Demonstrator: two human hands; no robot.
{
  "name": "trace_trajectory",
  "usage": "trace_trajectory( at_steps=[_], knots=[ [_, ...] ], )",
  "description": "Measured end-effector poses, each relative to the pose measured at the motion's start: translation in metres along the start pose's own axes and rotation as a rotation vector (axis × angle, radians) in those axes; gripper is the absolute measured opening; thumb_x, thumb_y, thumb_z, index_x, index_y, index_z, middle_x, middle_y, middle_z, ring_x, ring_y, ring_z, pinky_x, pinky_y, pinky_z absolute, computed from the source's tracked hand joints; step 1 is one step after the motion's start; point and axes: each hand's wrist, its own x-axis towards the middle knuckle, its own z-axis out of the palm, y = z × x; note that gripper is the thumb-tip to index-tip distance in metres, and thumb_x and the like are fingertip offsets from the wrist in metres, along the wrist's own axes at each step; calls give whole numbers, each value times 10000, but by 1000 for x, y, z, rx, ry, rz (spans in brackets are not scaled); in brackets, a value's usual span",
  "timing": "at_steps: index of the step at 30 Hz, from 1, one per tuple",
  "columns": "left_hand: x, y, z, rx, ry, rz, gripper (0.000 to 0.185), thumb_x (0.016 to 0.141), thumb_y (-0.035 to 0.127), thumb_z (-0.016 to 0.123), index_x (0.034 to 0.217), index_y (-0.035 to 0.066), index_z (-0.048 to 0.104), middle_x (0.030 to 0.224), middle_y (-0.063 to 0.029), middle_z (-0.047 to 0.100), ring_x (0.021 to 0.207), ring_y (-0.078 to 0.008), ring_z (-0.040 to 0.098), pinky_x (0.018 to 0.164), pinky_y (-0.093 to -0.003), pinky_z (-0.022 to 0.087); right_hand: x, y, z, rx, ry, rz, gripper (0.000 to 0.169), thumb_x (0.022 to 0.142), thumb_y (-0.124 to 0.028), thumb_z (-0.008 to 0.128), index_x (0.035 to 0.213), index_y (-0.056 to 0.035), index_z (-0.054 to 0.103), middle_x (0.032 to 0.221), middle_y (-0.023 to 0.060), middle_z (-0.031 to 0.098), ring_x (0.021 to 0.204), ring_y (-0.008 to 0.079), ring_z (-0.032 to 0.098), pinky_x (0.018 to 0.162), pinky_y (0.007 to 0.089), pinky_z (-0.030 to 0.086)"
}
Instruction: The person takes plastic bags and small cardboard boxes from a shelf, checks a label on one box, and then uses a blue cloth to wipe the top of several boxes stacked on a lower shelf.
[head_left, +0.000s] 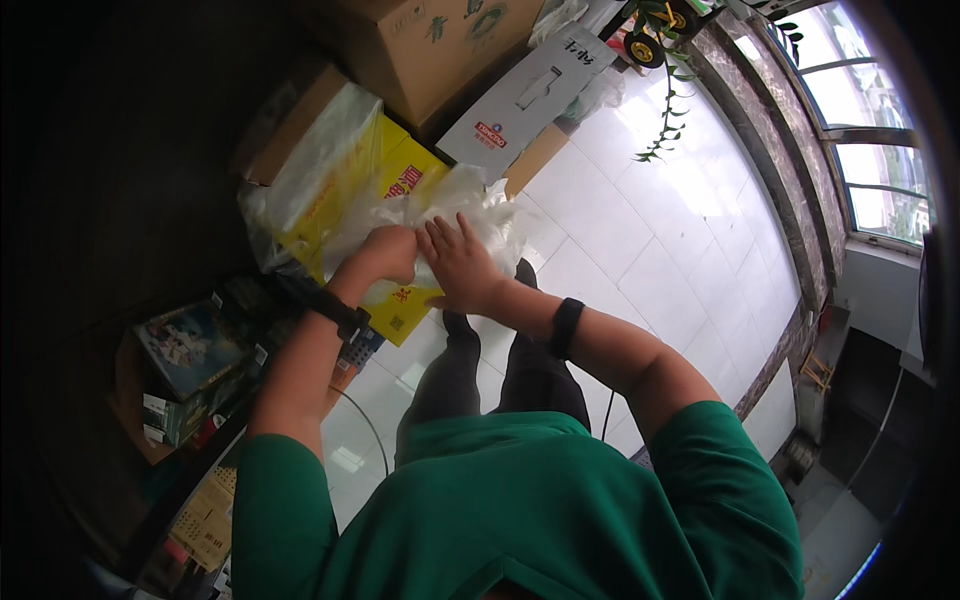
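Crumpled clear plastic (480, 199), like a thin bag or sheet, lies over a yellow carton (409, 161) printed with red characters. My left hand (390, 253) is curled into a fist on the plastic and appears to grip a fold of it; its fingertips are hidden. Right beside it, my right hand (461, 266) rests on the plastic with its palm down and its fingers extended. Another stretch of clear plastic (330, 150) covers the carton's far left part. Dark bands sit on both my wrists.
A white Tsingtao carton (517, 105) and a large brown cardboard box (450, 45) stand beyond the yellow carton. Dark boxes (195, 345) are at the left. A trailing plant (664, 112) hangs over the white tiled floor (645, 210). A thin cable (367, 420) runs near my legs.
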Motion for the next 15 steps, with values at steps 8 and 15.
trace_trajectory(
  at_steps=[8,15],
  knots=[
    [-22,-12,1,-164,301,-118,631,587,108,698,1173,75,466,1161,-182,512,1118,-340,451,912,-419,385,50,27,13,253,-441,18,662,634,-384,717,1142,-17,503,965,157,626,925,282,603,811,379,446],
    [-55,42,66,-466,1104,-356,766,701,276,723,1301,16,324,1334,-200,313,1209,-382,322,1006,-453,273,48,65,50,779,-461,198,526,676,-412,703,1044,-49,605,936,123,638,883,258,608,775,335,460]
  ],
)
